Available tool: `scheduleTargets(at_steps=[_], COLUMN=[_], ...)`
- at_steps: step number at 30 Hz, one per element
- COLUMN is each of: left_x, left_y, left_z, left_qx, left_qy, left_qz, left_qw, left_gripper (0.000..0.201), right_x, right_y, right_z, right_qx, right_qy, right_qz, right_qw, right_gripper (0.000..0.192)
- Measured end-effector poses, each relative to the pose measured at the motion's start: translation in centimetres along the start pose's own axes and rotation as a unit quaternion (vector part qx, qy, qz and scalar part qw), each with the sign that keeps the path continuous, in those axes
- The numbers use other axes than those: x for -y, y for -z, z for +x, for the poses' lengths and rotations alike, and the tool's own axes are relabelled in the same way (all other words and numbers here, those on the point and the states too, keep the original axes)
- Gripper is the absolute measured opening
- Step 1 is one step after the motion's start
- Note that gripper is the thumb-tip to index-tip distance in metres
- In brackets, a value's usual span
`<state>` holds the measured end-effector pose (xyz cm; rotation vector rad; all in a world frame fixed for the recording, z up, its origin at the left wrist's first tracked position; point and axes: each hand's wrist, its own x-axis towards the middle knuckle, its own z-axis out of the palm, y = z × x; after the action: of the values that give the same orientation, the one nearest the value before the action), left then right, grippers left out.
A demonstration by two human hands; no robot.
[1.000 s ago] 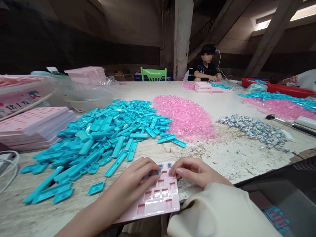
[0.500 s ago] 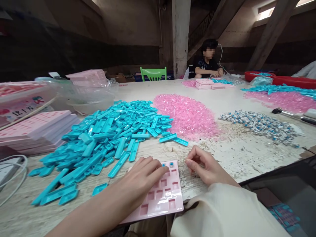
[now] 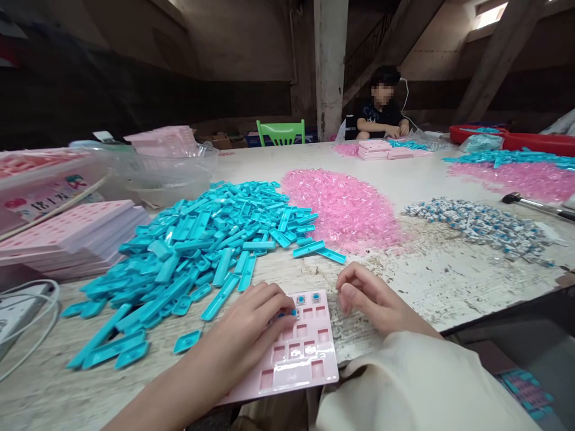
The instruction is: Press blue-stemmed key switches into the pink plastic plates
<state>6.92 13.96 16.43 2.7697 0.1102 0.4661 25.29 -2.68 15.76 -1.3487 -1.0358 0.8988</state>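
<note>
Over a pink plate point(image 3: 291, 374) with square cut-outs lies my left hand point(image 3: 258, 320), its fingers bent and pinched at a small blue-topped switch point(image 3: 294, 312) in the upper rows. Two more switches sit in the plate's top right corner, one a blue-topped switch point(image 3: 315, 297). Most of the plate's left side is hidden under the hand and forearm. Just right of the plate, my right hand point(image 3: 371, 299) rests above the table with curled fingers and the thumb against them. What it holds, if anything, is hidden.
Turquoise plastic caps point(image 3: 215, 233) form a heap at left, beside clear pink pieces point(image 3: 341, 209). A pile of grey-white switches point(image 3: 476, 227) lies right. Pink plates point(image 3: 76, 227) are stacked far left near tubs and a white cable point(image 3: 56, 311). A person point(image 3: 381, 114) sits across the table point(image 3: 251, 161).
My left fingers have drawn back slightly towards me, from the top row to the one below, uncovering a switch in the top row. My right hand stays curled in nearly the same place.
</note>
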Motion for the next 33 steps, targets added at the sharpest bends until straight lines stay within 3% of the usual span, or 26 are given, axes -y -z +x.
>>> scheduleTargets(at_steps=[6,10,16,23,33], left_x=[-0.4,-0.7,-0.4,-0.7,-0.2], left_y=[0.5,0.1,-1.3,-0.7,-1.1], left_z=[0.8,0.3,-0.9,-0.5,-0.4], left_qx=[0.039,0.035,-0.022,0.019,0.015], left_qy=[-0.01,-0.004,0.026,0.132,0.143], left_qz=[0.055,0.054,-0.003,-0.119,-0.162], left_qw=[0.998,0.998,0.999,0.984,0.976], left_gripper=[0.022,0.021,0.019,0.011,0.019], right_x=[-0.3,-0.4,-0.1,-0.1,-0.5], right_y=[0.2,0.3,0.2,0.3,0.2], right_z=[0.1,0.2,0.2,0.3,0.6], right_qx=[0.031,0.039,0.044,0.012,0.015], right_qy=[-0.007,-0.004,-0.017,0.004,0.001], right_qz=[-0.016,-0.019,-0.043,-0.06,-0.072], right_qw=[0.999,0.999,0.998,0.998,0.997], right_gripper=[0.047,0.046,0.044,0.043,0.048])
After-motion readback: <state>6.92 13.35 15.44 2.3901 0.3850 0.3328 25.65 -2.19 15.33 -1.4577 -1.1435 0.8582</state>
